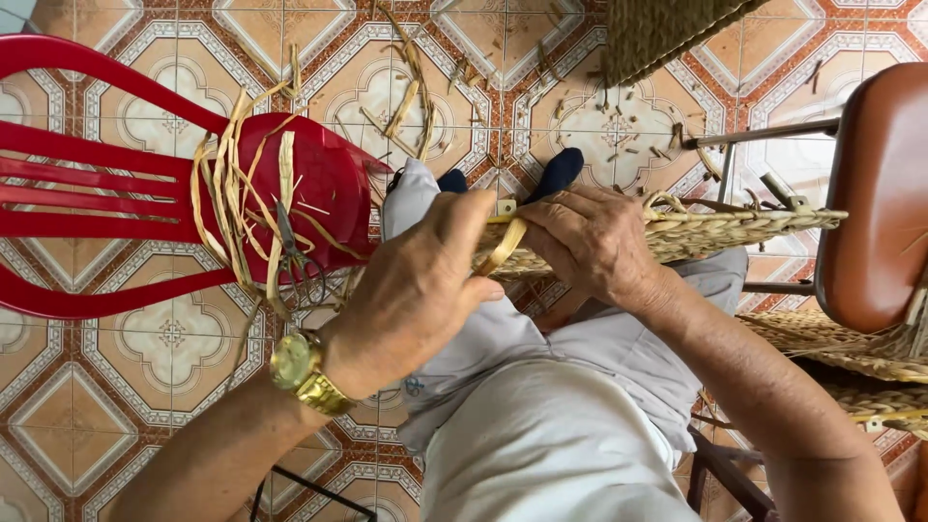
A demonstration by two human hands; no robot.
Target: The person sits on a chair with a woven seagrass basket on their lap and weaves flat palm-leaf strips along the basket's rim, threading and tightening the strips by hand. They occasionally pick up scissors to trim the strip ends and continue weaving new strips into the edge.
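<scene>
Both hands meet over the person's lap. The left hand (411, 290), with a gold wristwatch (304, 372) on its wrist, is closed with the thumb pinching a flat yellow fibre strip (505, 246) that curls in a short loop from the fingers. The right hand (592, 242) is curled shut over the near end of the woven piece (735, 232), its fingers pressing down on the braided rim right beside that loop.

That woven piece is a long, narrow band of plaited straw lying across the knees. Its long axis runs nearly level from the hands out toward the right, where its far end reaches the metal frame (764, 135) of a brown-seated chair (875, 193). The upper edge is a thick braid with loose ends sticking up; the lower edge sits against the pale grey trousers (541, 425).

To the right there is little free room: the chair stands close, and more woven straw work (851, 358) lies beneath it. To the left, a red plastic chair (145, 184) lies tipped on the patterned tile floor (145, 387), its seat carrying a bundle of loose fibre strips (237, 193) and a pair of scissors (295, 246), within reach of the left hand. Beyond the dark-socked feet (559, 169), the floor is littered with straw offcuts (406, 97), and a corner of another woven panel (667, 29) hangs into view at the top.
</scene>
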